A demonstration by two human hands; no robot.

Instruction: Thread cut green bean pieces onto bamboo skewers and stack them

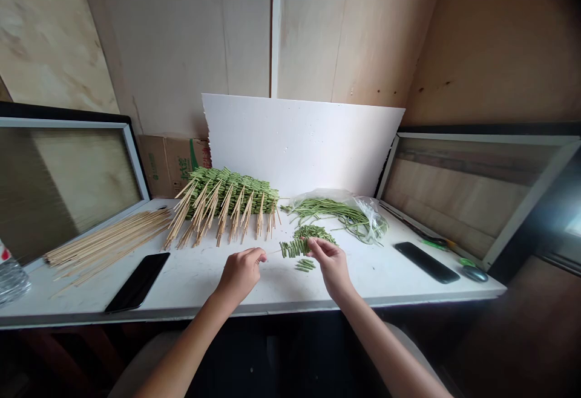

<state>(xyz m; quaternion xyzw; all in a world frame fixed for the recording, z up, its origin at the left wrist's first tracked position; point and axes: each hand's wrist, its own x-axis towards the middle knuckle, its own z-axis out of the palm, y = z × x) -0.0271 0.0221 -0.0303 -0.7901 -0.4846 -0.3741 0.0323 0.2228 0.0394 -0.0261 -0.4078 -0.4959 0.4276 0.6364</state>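
My left hand [241, 272] is closed on the bare end of a thin wooden skewer [273, 252]. Several short green bean pieces [293, 248] are threaded side by side along that skewer. At its other end, my right hand [330, 265] pinches at the last bean pieces. Just behind lies a pile of cut bean pieces [318, 233], partly hidden by my right hand. A few loose pieces [305, 264] rest on the white table [281, 292] below the skewer.
Stacked bean skewers [227, 195] stand back left, beside bare skewers [113, 236]. Long beans [327, 210] lie in a plastic bag [374, 219]. A phone [138, 282] is at left, another phone [426, 262] at right. A plastic bottle [13, 277] stands far left.
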